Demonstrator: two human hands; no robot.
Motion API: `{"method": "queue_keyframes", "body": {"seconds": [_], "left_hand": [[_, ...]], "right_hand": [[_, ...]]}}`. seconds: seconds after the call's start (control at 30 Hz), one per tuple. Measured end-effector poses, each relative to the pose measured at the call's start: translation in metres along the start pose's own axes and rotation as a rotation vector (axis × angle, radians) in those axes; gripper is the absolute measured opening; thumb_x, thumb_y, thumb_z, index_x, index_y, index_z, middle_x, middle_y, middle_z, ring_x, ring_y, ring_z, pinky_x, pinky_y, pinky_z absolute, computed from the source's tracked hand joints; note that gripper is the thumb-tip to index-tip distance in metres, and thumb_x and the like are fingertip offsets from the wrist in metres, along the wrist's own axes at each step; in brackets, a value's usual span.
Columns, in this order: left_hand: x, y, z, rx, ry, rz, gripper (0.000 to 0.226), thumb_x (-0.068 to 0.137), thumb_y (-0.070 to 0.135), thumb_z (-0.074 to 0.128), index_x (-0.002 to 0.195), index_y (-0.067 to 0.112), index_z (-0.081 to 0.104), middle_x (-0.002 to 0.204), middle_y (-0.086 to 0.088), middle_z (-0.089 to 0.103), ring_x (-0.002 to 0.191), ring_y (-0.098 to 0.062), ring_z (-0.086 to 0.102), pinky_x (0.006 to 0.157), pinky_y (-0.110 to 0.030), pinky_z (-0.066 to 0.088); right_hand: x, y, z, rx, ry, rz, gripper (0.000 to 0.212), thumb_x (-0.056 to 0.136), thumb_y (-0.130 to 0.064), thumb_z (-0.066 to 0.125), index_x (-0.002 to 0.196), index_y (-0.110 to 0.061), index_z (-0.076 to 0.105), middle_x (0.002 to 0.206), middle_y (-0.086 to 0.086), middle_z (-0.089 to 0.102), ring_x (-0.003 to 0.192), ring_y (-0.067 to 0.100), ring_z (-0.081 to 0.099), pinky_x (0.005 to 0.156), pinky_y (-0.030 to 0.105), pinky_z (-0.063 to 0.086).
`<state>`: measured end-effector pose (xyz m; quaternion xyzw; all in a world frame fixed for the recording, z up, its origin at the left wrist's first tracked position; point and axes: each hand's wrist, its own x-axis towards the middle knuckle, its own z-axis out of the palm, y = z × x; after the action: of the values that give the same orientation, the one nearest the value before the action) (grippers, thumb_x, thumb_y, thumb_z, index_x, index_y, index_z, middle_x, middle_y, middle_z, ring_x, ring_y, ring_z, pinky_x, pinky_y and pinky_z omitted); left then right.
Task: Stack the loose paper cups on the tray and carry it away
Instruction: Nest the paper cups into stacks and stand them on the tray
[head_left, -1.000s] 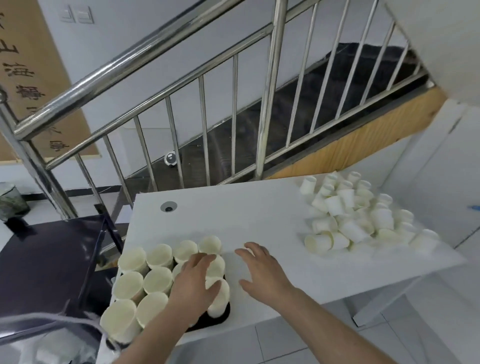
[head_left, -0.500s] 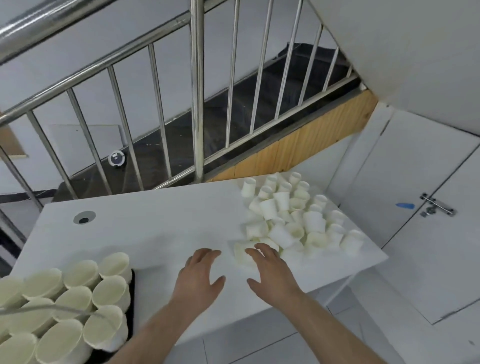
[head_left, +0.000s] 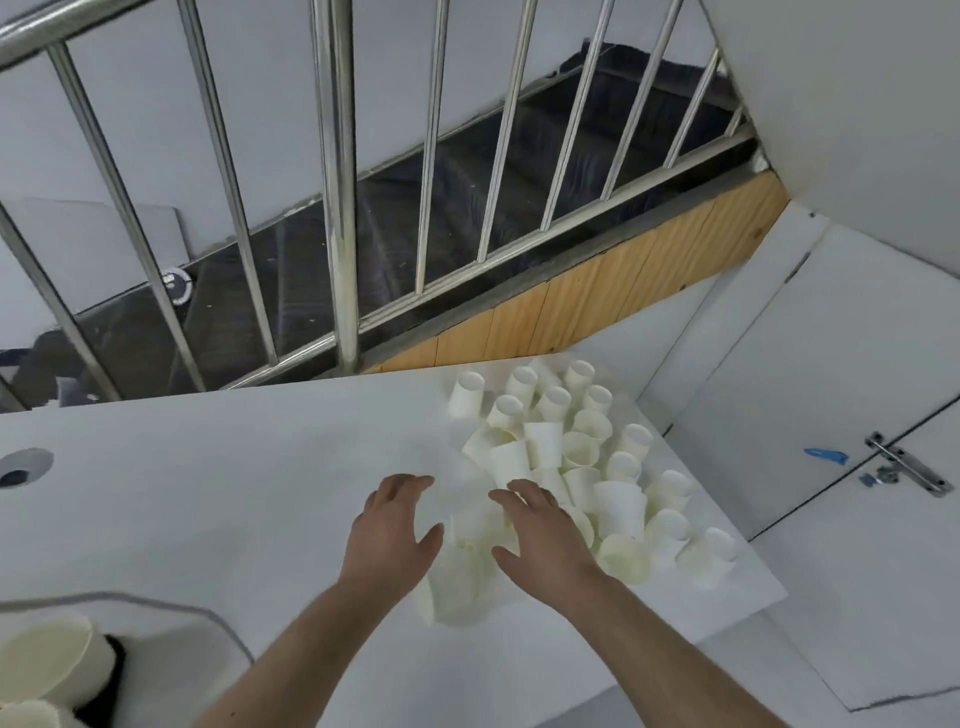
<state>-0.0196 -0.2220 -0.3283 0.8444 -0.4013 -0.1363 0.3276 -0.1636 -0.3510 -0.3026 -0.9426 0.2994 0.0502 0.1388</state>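
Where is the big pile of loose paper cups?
The pile of loose cups sits on the white table's right end, below the metal railing, just beyond both hands.

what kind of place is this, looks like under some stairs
Probably an indoor nook beside a staircase, used as a work spot: a steel stair railing with dark steps behind, a white table heaped with paper cups, and a latched white door.

White table (head_left: 218, 499); steel railing (head_left: 340, 208) behind; dark stairs (head_left: 467, 208); white door (head_left: 857, 415) right.
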Motion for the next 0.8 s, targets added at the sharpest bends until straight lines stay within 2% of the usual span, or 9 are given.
{"method": "queue_keyframes", "body": {"seconds": [0.17, 0.47, 0.7, 0.8], "left_hand": [[0.051, 0.001, 0.004, 0.018, 0.009, -0.017, 0.054, 0.087, 0.032, 0.061, 0.138, 0.026, 0.042, 0.139, 0.009, 0.041, 0.124, -0.012, 0.044, 0.098, -0.026, 0.043], [0.126, -0.013, 0.018, 0.027, -0.003, -0.048, 0.055, 0.089, 0.036, 0.059, 0.139, 0.030, 0.038, 0.140, 0.012, 0.039, 0.124, -0.010, 0.044, 0.099, -0.023, 0.043], [0.151, -0.030, 0.034, -0.007, -0.043, -0.047, 0.056, 0.089, 0.036, 0.056, 0.141, 0.031, 0.035, 0.138, 0.015, 0.036, 0.125, -0.006, 0.041, 0.098, -0.020, 0.041], [0.156, -0.038, 0.038, -0.017, -0.048, -0.062, 0.056, 0.090, 0.035, 0.055, 0.141, 0.031, 0.033, 0.138, 0.016, 0.034, 0.125, -0.005, 0.039, 0.097, -0.019, 0.040]], "right_hand": [[0.063, 0.014, -0.012, -0.033, -0.015, -0.031, 0.062, 0.094, -0.033, 0.055, 0.149, -0.025, 0.029, 0.154, -0.003, 0.023, 0.139, 0.018, 0.026, 0.110, 0.031, 0.031], [0.183, 0.036, -0.013, -0.059, -0.085, -0.017, 0.057, 0.096, -0.032, 0.051, 0.148, -0.020, 0.030, 0.153, 0.001, 0.025, 0.137, 0.023, 0.028, 0.107, 0.036, 0.037], [0.263, 0.046, -0.007, -0.065, -0.091, 0.027, 0.058, 0.098, -0.024, 0.051, 0.149, -0.023, 0.023, 0.157, 0.000, 0.015, 0.139, 0.024, 0.024, 0.102, 0.036, 0.042], [0.287, 0.048, -0.002, -0.086, -0.089, 0.036, 0.049, 0.098, -0.021, 0.051, 0.143, -0.022, 0.031, 0.156, 0.004, 0.017, 0.137, 0.027, 0.026, 0.096, 0.035, 0.044]]}}
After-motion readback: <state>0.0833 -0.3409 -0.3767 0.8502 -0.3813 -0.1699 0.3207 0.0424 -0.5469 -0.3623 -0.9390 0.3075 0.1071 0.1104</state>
